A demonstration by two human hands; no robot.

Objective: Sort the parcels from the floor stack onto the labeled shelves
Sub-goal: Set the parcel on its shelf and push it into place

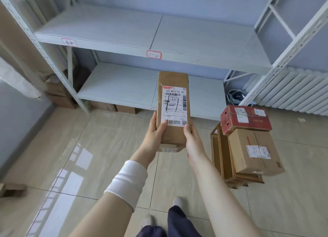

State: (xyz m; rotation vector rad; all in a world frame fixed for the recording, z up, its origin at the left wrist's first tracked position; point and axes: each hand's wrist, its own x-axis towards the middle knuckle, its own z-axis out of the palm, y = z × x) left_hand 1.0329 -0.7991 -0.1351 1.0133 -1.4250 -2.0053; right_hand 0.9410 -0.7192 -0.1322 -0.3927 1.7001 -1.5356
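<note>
Our left hand and right hand grip one labelled parcel. We see no parcel on the shelves yet. The floor stack is left to sort.

Two hands, my left hand and right hand, both gripping one parcel. Floor stack, three pieces: one red box, one brown box, one flat carton underneath. Two shelves: upper shelf, lower shelf. Two labels on the upper edge: left label, 1-2 label. Two under-shelf boxes.
</note>
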